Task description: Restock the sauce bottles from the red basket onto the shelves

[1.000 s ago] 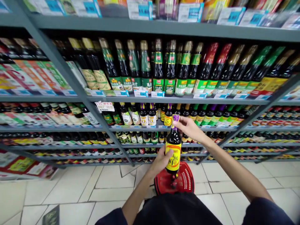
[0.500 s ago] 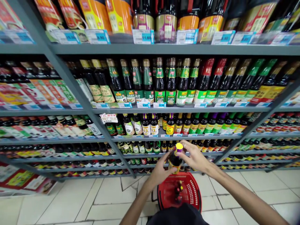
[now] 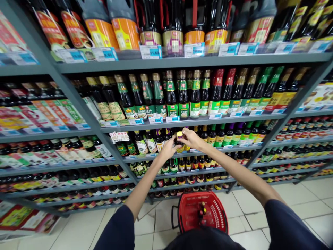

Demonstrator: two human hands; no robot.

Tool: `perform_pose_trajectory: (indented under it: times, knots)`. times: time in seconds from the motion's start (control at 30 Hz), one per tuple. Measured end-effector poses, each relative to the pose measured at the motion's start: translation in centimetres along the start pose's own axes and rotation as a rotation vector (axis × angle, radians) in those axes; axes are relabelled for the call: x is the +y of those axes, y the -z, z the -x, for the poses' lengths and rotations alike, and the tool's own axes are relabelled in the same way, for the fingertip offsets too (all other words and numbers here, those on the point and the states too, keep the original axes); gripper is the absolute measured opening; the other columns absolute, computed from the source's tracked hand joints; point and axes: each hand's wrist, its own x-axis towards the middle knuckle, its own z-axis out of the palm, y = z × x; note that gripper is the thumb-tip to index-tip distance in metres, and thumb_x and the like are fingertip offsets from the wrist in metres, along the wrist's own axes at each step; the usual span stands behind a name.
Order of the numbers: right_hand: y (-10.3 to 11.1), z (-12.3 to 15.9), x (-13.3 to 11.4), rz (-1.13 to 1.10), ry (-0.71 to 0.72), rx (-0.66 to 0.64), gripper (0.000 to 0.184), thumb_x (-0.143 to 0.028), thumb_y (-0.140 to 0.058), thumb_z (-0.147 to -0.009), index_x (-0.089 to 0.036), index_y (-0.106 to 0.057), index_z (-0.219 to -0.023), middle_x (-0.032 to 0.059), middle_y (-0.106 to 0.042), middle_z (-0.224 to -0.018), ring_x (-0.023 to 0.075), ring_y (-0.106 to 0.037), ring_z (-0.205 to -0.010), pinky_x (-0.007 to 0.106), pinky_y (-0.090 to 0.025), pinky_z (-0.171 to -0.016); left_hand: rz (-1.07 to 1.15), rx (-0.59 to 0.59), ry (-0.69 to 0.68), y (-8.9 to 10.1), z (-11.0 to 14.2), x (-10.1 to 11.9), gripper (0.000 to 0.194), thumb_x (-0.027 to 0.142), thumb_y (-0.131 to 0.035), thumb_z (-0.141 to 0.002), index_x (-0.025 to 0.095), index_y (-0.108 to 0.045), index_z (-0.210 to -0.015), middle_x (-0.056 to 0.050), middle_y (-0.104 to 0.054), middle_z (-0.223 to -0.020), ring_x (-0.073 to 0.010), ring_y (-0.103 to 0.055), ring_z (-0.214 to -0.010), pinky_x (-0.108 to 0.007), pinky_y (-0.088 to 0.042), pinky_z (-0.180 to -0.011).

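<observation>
Both arms stretch forward to the middle shelf. A dark sauce bottle with a yellow cap and a purple neck stands upright between my hands, at the shelf's front edge. My left hand is closed around its left side. My right hand grips it near the neck from the right. The fingers hide much of the bottle's body. Close by on the same shelf are white-labelled bottles with purple necks on the left and green-labelled bottles on the right.
A red shopping basket with several bottles inside stands on the tiled floor below me. Grey shelf boards packed with sauce bottles rise in front. Slanting uprights divide the shelving. A paper sign hangs at left.
Both hands have carried the bottle forward and up, from above the basket to the middle shelf. The view has shifted slightly, and my sleeves now show.
</observation>
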Motion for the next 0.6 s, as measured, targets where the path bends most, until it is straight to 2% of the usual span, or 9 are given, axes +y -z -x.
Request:
perform_pose_trajectory:
  times: [0.1,0.23,0.33,0.47,0.6]
  knots:
    - [-1.1,-0.5,1.5,0.01,-0.019,0.009,0.028,-0.039,-0.061,-0.103,-0.018,-0.049,-0.087,0.0045,-0.054,-0.091,0.017,-0.051,-0.078,0.03,-0.043,-0.075,-0.017,0.026,0.013,-1.1,-0.9,-1.7,0.055,0.042,-0.058,-0.1,0.011,-0.052,-0.145,-0.021,-0.069,-0.133,-0.0319,-0.068,-0.118,-0.046,-0.053,-0.105]
    - [-2.6,0.0,3.1,0.017,-0.015,0.009,0.021,-0.033,-0.06,-0.103,-0.017,-0.052,-0.093,0.0071,-0.056,-0.097,0.0188,-0.053,-0.084,0.032,-0.046,-0.079,-0.005,0.06,0.017,-3.3,-1.2,-3.9,0.057,0.036,-0.057,-0.1,0.009,-0.046,-0.149,-0.025,-0.064,-0.14,-0.0328,-0.062,-0.131,-0.049,-0.048,-0.112]
    - [-3.8,0.3,4.1,0.03,-0.074,0.006,0.017,-0.03,-0.06,-0.103,-0.015,-0.055,-0.097,0.0087,-0.057,-0.101,0.0192,-0.054,-0.087,0.032,-0.047,-0.082,0.012,0.106,0.006,-4.8,-1.1,-5.0,0.054,0.034,-0.056,-0.1,0.009,-0.046,-0.148,-0.024,-0.057,-0.146,-0.0308,-0.056,-0.137,-0.047,-0.044,-0.117]
    - [-5.4,0.0,4.9,0.042,-0.21,0.004,0.017,-0.028,-0.063,-0.102,-0.012,-0.058,-0.1,0.0106,-0.059,-0.102,0.0202,-0.056,-0.091,0.032,-0.048,-0.087,-0.056,0.152,0.078,-5.9,-1.1,-5.6,0.043,0.026,-0.056,-0.099,0.01,-0.054,-0.139,-0.02,-0.053,-0.139,-0.0281,-0.061,-0.126,-0.043,-0.048,-0.112]
    - [-6.6,-1.0,5.3,0.05,-0.292,0.043,0.015,-0.025,-0.065,-0.1,-0.011,-0.06,-0.099,0.0112,-0.061,-0.103,0.0205,-0.058,-0.094,0.033,-0.048,-0.091,-0.132,0.197,0.152,-5.7,-1.9,-5.4,0.038,0.024,-0.061,-0.096,0.01,-0.06,-0.131,-0.018,-0.061,-0.128,-0.0301,-0.061,-0.125,-0.044,-0.047,-0.112]
